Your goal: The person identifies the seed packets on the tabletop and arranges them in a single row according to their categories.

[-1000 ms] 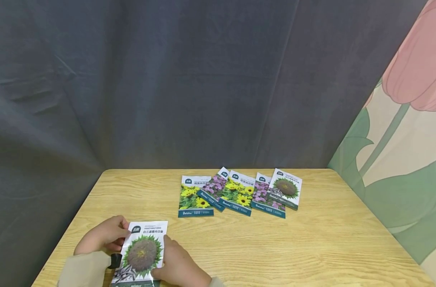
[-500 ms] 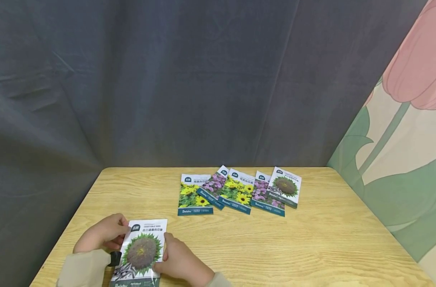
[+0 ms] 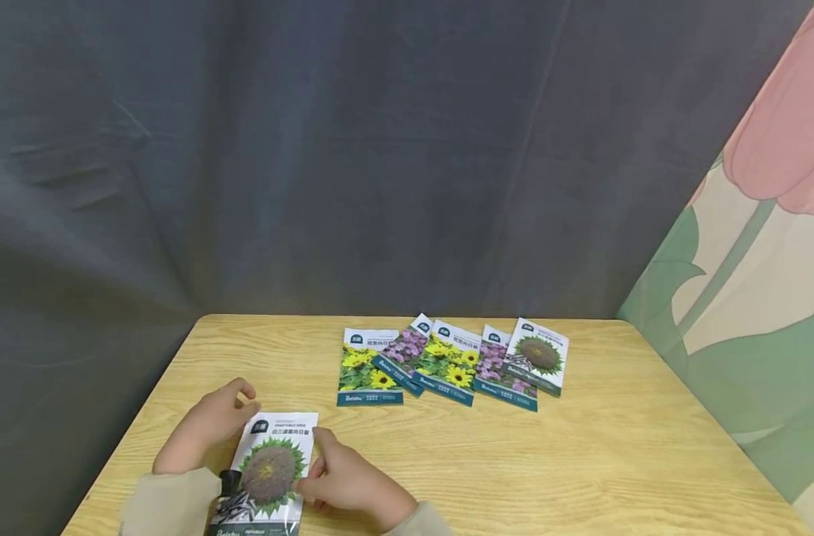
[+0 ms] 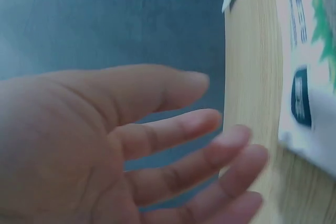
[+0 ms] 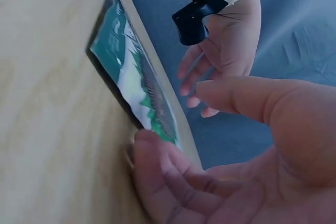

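Note:
A seed packet (image 3: 271, 469) with a large sunflower head on its front lies flat at the table's near left. My left hand (image 3: 209, 420) is over its top left corner; in the left wrist view the fingers of that hand (image 4: 152, 145) are spread loosely, with nothing between them, and the packet (image 4: 300, 98) lies apart to the side. At the packet's right edge is my right hand (image 3: 353, 480). In the right wrist view its thumb stands well away from its fingers (image 5: 157, 166), whose tips are right at the edge of the packet (image 5: 128, 74).
Farther back, several seed packets overlap in a row: yellow-flower packets (image 3: 370, 372), purple-flower packets (image 3: 497, 372) and a sunflower packet (image 3: 539, 356) at the right end. A dark curtain (image 3: 407, 164) hangs behind the wooden table (image 3: 547, 461). A tulip-patterned wall covering (image 3: 775, 298) stands on the right.
Both hands have let go of the sunflower packet: the left has lifted up off its corner, and the right has loosened at its edge. The head view has shifted slightly.

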Available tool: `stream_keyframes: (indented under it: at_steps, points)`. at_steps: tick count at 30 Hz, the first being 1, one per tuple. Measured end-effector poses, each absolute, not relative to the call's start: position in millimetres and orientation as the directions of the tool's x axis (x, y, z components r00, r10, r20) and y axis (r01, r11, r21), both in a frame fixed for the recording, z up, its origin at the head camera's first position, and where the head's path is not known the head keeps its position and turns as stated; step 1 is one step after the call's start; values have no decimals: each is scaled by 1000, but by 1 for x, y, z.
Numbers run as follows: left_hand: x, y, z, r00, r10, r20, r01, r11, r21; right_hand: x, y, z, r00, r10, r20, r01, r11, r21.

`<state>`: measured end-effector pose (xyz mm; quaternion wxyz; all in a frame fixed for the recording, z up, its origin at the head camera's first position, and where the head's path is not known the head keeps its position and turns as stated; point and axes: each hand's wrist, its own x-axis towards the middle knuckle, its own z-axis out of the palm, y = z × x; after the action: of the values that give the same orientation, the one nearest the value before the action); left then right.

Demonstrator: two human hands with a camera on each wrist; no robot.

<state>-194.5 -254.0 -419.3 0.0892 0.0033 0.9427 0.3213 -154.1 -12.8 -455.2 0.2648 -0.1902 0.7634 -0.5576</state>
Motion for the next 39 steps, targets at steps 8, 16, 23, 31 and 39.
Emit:
stream_keyframes:
  at_steps: [8,16,23,31,39]
  points:
    - [-195,-218,-417,-999,26,21,33,810,585,-166,10,-442,-825,-543,-157,-63,364,-929]
    - [-194,-170,-424,-983,20,184,131,778,614,-185,53,-435,-873,-487,-29,-232,467,-853]
    - [-193,-133,-424,-975,72,209,194,731,654,-197,101,-435,-911,-398,106,-322,528,-786]
    - [-203,-85,-425,-954,141,264,292,628,721,-210,150,-437,-954,-179,239,-298,610,-734]
    - [-213,-23,-438,-953,272,135,219,304,927,-235,217,-442,-943,-98,319,-293,700,-651]
